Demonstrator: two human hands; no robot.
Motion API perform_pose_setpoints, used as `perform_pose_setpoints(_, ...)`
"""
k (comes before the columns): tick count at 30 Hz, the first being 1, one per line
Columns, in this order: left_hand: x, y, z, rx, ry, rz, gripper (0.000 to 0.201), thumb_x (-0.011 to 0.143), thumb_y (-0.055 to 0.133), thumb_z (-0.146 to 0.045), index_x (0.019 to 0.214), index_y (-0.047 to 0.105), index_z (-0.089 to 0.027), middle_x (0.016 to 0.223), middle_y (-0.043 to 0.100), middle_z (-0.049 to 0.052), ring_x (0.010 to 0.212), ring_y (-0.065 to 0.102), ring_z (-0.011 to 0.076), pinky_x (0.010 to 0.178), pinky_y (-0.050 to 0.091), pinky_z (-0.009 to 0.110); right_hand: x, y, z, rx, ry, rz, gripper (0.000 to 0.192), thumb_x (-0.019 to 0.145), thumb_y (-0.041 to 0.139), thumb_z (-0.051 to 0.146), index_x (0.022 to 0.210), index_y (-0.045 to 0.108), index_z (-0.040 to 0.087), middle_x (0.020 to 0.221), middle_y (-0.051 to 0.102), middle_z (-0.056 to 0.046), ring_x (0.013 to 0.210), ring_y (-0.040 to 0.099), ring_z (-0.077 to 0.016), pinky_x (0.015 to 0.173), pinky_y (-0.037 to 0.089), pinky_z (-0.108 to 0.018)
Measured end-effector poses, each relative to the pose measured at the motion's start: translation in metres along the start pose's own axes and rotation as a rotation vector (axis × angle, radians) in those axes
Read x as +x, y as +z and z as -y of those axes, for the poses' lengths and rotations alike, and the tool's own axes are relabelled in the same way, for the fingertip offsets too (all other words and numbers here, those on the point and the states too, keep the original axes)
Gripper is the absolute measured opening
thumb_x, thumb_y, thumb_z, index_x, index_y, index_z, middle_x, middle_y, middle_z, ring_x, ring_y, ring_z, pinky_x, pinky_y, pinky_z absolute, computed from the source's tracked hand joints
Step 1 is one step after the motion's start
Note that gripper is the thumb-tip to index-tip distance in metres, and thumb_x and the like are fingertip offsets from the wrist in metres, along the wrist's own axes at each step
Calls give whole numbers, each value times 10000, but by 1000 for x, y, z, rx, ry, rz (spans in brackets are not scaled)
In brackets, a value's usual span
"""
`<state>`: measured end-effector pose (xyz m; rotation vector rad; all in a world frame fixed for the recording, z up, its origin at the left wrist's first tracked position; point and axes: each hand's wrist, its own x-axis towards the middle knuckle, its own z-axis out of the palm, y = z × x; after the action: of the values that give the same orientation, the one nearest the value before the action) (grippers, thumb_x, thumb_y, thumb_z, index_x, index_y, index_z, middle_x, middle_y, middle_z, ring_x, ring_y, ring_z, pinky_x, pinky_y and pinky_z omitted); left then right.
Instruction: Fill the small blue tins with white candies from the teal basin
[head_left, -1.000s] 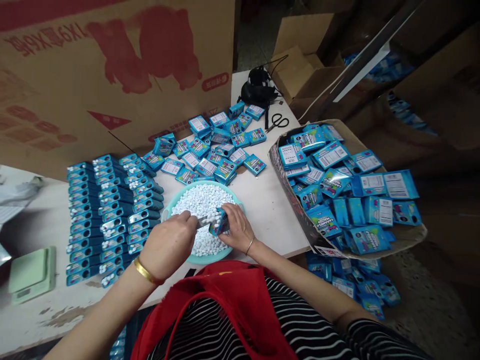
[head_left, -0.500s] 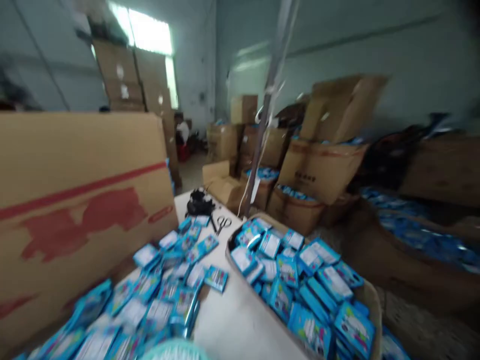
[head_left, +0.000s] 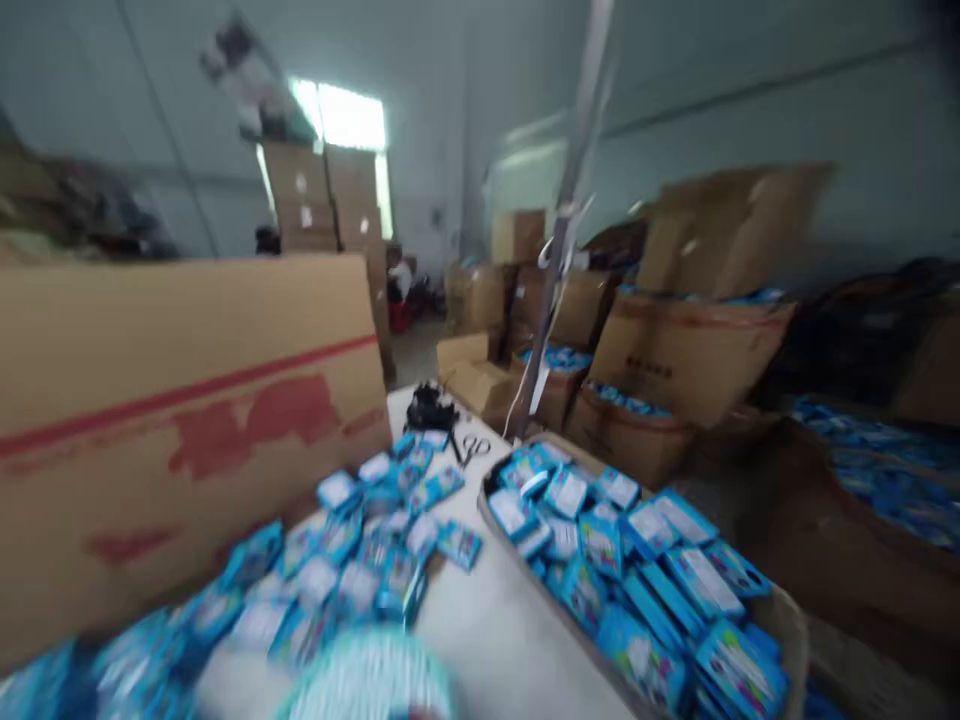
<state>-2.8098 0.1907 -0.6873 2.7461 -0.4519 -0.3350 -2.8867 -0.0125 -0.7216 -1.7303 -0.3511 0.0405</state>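
Note:
Neither of my hands can be made out. A round teal-rimmed object with a pale, printed-looking face (head_left: 367,675), blurred, juts up from the bottom edge; a small dark reddish patch on it is too smeared to name. Around and behind it, small blue printed packets (head_left: 337,535) lie in a loose heap on the white table (head_left: 480,620). To the right, a long cardboard bin (head_left: 787,625) holds many more blue packets (head_left: 649,595). Scissors (head_left: 474,447) rest near the table's far end, beside a black crumpled bundle (head_left: 430,408).
A large cardboard panel with red print (head_left: 187,400) stands along the left. A slanting metal pole (head_left: 562,220) rises behind the bin. Open cartons of blue packets (head_left: 630,440) stand at right, with stacked boxes (head_left: 322,200) near the bright window (head_left: 351,118).
The view has swung left, so the scene sits further right and slightly lower. More of the round teal object shows at the bottom. The packets look unmoved.

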Motion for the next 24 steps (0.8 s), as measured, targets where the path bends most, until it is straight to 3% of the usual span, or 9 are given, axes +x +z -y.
perform_pose_setpoints(3, -128, 52, 20, -68, -206, 60, 250, 874, 416, -409, 974, 614, -293, 1059, 645, 46, 1044, 621, 228, 929, 483, 420, -76, 40, 4, 71, 207, -28, 993, 498, 788, 573, 1352, 409, 236, 1341, 494, -156, 1253, 470, -387, 1013, 402, -606)
perform_pose_setpoints(4, -157, 61, 20, -117, -224, 62, 239, 859, 415, -375, 933, 615, -267, 1017, 659, 62, 1017, 633, 243, 905, 496, 414, -92, 44, 6, 63, 224, -63, 981, 527, 791, 536, 1350, 387, 185, 1346, 482, -182, 1265, 460, -370, 1045, 381, -579)
perform_pose_setpoints(6, -186, 71, 20, -225, -179, -9, 251, 865, 422, -372, 983, 583, -221, 984, 665, 85, 950, 637, 243, 857, 510, 415, -108, 42, 8, 37, 202, -134, 923, 602, 771, 484, 1348, 339, 155, 1327, 490, -182, 1234, 493, -314, 1057, 395, -516)
perform_pose_setpoints(9, -187, 76, 23, -270, -183, -8, 249, 868, 451, -372, 1012, 554, -197, 1014, 649, 84, 972, 610, 212, 885, 493, 377, -114, 29, 7, -95, 184, -193, 869, 646, 758, 456, 1336, 328, 148, 1296, 496, -184, 1201, 507, -300, 1035, 424, -492)
perform_pose_setpoints(12, -182, 64, 18, -300, -142, -7, 267, 890, 450, -370, 1057, 536, -180, 1049, 622, 86, 993, 586, 188, 896, 478, 342, -118, 19, 10, -247, 143, -205, 836, 667, 748, 441, 1331, 335, 144, 1264, 504, -178, 1182, 507, -299, 1018, 441, -485)
perform_pose_setpoints(18, -180, 1, -12, -284, 94, -8, 248, 907, 476, -366, 1064, 545, -188, 934, 601, 48, 829, 574, 146, 778, 471, 285, -111, 25, 15, -434, 60, -166, 793, 681, 707, 344, 1348, 333, 136, 1269, 492, -177, 1198, 474, -314, 1019, 438, -501)
perform_pose_setpoints(21, -171, -30, -31, -188, 151, 79, 249, 915, 463, -362, 1070, 551, -188, 931, 608, 51, 839, 579, 155, 767, 465, 286, -103, 33, 17, -457, -8, -133, 788, 661, 681, 278, 1350, 328, 130, 1283, 485, -176, 1212, 457, -313, 1048, 411, -510)
perform_pose_setpoints(24, -162, -53, -54, 42, 168, 188, 254, 923, 435, -338, 1067, 567, -175, 949, 617, 65, 866, 591, 184, 765, 464, 308, -99, 40, 19, -460, -68, -107, 778, 653, 661, 245, 1346, 328, 127, 1296, 475, -173, 1226, 441, -308, 1072, 385, -509)
